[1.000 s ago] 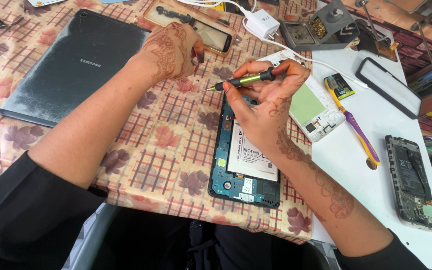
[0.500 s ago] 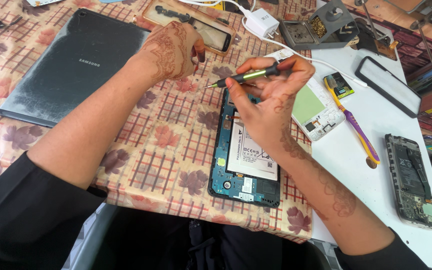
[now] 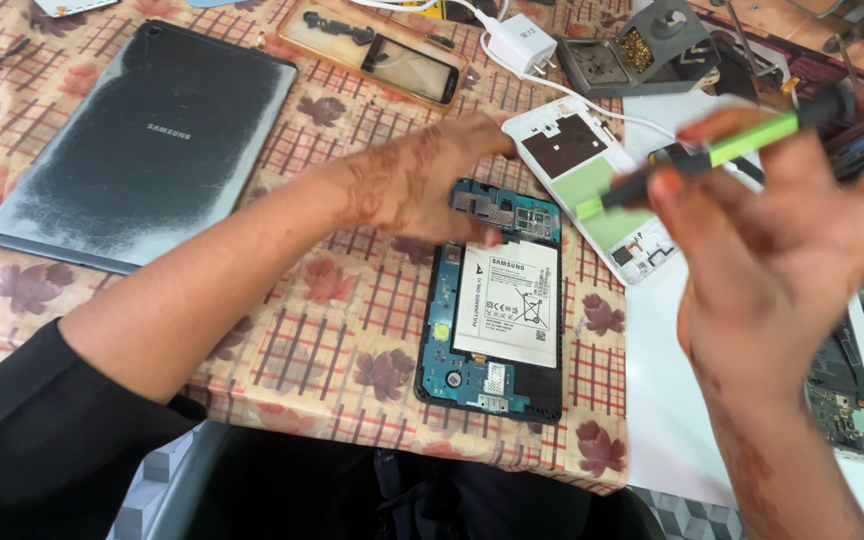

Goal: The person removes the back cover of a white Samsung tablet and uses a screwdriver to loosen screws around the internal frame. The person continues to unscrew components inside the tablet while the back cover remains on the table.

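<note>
My right hand point(image 3: 772, 250), raised nearest the camera, pinched a green-and-black screwdriver point(image 3: 722, 155) in closed fingers. Beyond it, my left hand point(image 3: 422, 185) lay loosely curled, holding nothing, fingertips touching the top edge of the opened phone point(image 3: 492, 300).

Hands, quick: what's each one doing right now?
Left hand: fingers resting on the opened blue-boarded phone.
Right hand: closed on the green-and-black screwdriver.
</note>
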